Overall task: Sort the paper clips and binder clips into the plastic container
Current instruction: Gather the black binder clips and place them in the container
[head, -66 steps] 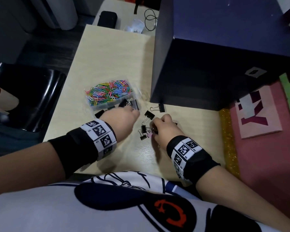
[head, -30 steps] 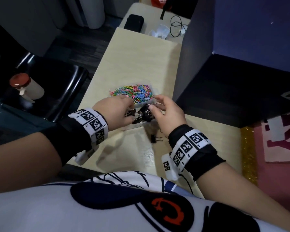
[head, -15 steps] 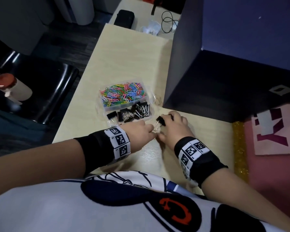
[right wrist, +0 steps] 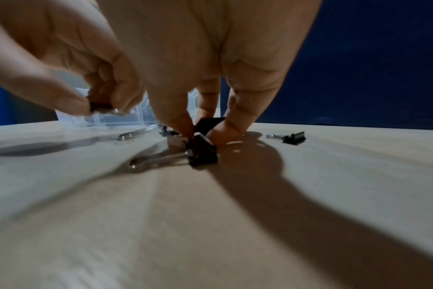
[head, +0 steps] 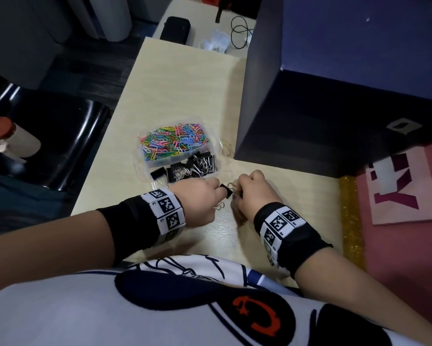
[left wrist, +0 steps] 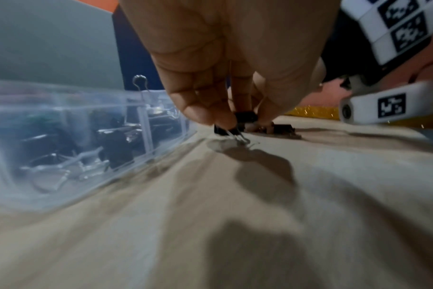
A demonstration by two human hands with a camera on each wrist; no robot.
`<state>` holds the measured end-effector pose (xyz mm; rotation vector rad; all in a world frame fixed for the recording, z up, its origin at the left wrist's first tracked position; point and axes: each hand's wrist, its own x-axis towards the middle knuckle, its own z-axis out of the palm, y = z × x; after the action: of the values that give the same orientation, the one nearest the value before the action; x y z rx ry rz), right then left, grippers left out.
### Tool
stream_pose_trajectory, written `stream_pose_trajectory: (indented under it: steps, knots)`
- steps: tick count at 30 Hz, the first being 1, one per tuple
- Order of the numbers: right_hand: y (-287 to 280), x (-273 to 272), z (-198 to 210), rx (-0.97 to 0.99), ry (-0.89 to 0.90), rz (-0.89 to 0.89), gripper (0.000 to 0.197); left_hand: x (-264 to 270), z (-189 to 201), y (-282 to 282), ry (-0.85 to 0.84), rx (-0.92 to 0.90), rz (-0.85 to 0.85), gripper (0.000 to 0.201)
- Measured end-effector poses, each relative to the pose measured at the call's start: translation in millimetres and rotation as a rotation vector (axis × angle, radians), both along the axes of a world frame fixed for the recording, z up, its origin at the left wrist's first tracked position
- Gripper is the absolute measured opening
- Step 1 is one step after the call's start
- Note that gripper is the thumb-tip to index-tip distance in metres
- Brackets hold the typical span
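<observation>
Both hands are gathering the last loose binder clips near the counter's near edge, just short of the plastic container (head: 145, 159), whose far compartment holds the coloured paper clips (head: 173, 141) and near one the black binder clips (head: 192, 166). The left hand (head: 197, 198) pinches one clip (left wrist: 226, 129) off the counter; the right hand (head: 253, 193) has fingertips closed on another (right wrist: 201, 151). One more clip (right wrist: 293, 137) lies apart. Next, I judge: lift and drop both into the near compartment.

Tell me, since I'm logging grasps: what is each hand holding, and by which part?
Each pinches a black binder clip by its black body: left hand one, right hand another, on the table.
</observation>
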<state>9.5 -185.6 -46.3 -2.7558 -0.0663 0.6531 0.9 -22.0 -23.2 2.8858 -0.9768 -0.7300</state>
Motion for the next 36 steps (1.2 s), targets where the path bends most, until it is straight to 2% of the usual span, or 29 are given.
stream_pose_trajectory:
  steps: [3, 6, 9, 11, 14, 18, 21, 24, 29, 36]
  knots:
    - [3, 3, 8, 0.043, -0.021, -0.033, 0.022, 2, 10, 13, -0.074, -0.101, 0.073, 0.035]
    - [12, 9, 18, 0.14, -0.122, -0.065, 0.021, 12, 17, 33, -0.2, -0.169, 0.232, 0.031]
    - [29, 15, 28, 0.272, -0.223, 0.012, 0.021, 22, 19, 54, -0.268, -0.194, 0.407, 0.026]
    - [37, 19, 32, 0.31, -0.231, 0.036, 0.029, 24, 18, 63, -0.312, -0.186, 0.437, 0.03]
    - [34, 22, 34, 0.191, -0.137, -0.002, 0.039, 22, 16, 59, -0.304, -0.169, 0.361, 0.035]
    - [17, 13, 36, -0.189, 0.156, -0.008, 0.057, 12, 14, 26, -0.339, -0.098, 0.156, 0.028]
    - [9, 0, 35, -0.276, 0.261, -0.054, 0.066, 6, 8, -2, -0.313, -0.067, 0.023, 0.028]
    - [5, -10, 27, -0.233, 0.281, -0.066, 0.063, 6, 0, -17, -0.277, -0.01, -0.069, 0.029]
    - [-2, -24, 18, -0.056, 0.151, -0.015, 0.04, 6, -6, -22, -0.222, 0.141, -0.137, 0.022]
    - [-3, -29, 4, -0.007, 0.025, 0.018, 0.02, 4, -3, -25, -0.183, 0.203, -0.141, 0.028]
